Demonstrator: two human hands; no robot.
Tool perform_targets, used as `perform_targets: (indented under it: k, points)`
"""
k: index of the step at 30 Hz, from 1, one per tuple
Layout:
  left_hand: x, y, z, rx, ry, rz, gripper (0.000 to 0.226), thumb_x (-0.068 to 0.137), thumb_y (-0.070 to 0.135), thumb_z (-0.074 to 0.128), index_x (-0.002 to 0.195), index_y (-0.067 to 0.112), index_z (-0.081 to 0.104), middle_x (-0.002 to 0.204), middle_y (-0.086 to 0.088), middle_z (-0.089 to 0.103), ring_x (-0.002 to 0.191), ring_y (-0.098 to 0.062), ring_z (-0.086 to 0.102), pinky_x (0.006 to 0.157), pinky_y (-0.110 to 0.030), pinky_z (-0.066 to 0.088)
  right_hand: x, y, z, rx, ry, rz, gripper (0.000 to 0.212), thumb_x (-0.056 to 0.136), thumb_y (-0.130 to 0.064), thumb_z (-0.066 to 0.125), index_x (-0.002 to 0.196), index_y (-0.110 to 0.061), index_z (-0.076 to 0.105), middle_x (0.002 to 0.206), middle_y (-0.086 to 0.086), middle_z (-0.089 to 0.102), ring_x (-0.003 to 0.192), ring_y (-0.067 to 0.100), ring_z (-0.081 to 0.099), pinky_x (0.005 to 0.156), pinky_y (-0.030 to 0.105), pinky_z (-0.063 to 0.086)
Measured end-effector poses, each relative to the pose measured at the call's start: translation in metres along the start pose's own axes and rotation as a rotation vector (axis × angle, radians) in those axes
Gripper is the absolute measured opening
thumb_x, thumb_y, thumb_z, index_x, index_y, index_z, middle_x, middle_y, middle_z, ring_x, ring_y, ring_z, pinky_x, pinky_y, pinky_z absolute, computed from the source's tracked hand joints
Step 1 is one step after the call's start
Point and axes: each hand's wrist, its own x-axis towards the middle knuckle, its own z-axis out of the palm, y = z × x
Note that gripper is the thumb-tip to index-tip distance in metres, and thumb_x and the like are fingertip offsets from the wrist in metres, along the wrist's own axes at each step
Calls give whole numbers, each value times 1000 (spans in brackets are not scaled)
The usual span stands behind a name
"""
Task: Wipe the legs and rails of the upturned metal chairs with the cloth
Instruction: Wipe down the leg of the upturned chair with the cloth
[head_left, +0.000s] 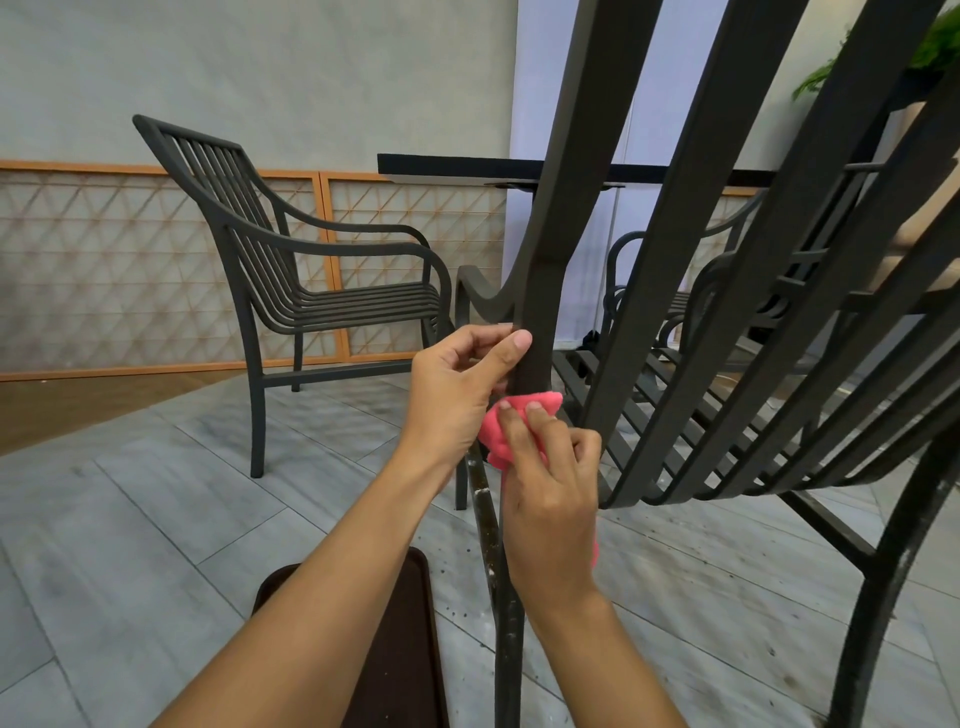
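Your left hand (457, 384) pinches the upturned dark metal chair's leg (535, 332); your right hand (550, 488) presses the bunched pink cloth (519, 415) just below. Risk: chair tips (steadying grip light), or cloth skips the flaking lower rail (493, 545).

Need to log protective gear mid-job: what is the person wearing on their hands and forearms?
Nothing that shows. The left hand and the right hand are both bare, with no gloves, rings, watch or wristbands visible. Both forearms are uncovered down to the bottom edge of the frame, so no sleeve reaches into view. Fingernails are short and unpainted.
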Motion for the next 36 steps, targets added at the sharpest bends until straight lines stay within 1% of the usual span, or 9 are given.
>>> perform_targets:
  k: [11,14,16,19,22,25,28,32,36]
  points:
    - [0,-1,4,-17,31,14,7,84,13,64,90,11,67,77,8,66,71,3,66,58,-11,50,-22,9,6,16,-24,-10,46,62,8,81,105,-1,69,102,12,67,82,17,42,75,21,42]
    - [-2,-2,5,-16,42,16,6,83,14,64,89,14,67,77,8,67,71,3,66,59,-11,50,-23,10,3,87,-5,10,44,70,9,75,110,-5,65,100,9,67,82,19,45,72,22,44]
    - [-2,-2,5,-10,53,18,6,83,14,65,88,15,67,74,11,67,70,3,66,59,-11,50,-22,9,-1,178,13,50,38,79,5,62,113,-8,55,98,3,63,82,19,47,74,23,42]
    - [-2,-2,5,3,60,19,6,82,15,66,88,16,68,64,17,67,67,5,64,60,-11,50,-20,9,-8,277,83,120,21,82,-6,50,102,-12,50,98,9,61,89,16,52,78,20,45]
    - [-2,-1,6,-11,64,13,7,82,14,66,89,14,68,63,17,67,64,5,63,60,-12,51,-15,10,-15,235,207,139,10,83,-11,60,91,-13,54,99,3,54,83,18,56,68,22,49]
    - [-3,-1,6,-15,74,-9,9,82,16,66,91,12,68,69,11,67,65,3,64,59,-13,51,-4,7,-17,216,311,163,15,80,-8,66,88,-16,56,95,-2,49,76,14,55,60,21,48]
    - [-6,-4,4,7,82,-57,8,79,23,69,84,17,69,61,11,62,59,0,58,57,-15,51,9,4,-12,259,375,207,26,75,0,72,87,-15,55,85,3,55,73,9,51,57,25,48]
    - [-10,-11,-1,25,45,-120,21,68,38,69,81,22,71,79,0,68,73,-13,62,63,-24,52,17,1,-1,327,387,278,17,69,8,75,77,-1,64,88,12,59,79,12,55,67,25,52]
    - [-10,-11,-3,-19,36,-148,5,76,22,70,81,19,71,72,6,68,61,3,61,53,-12,46,1,-5,8,371,267,257,20,80,-5,70,98,-12,68,119,11,58,104,18,61,87,26,52]
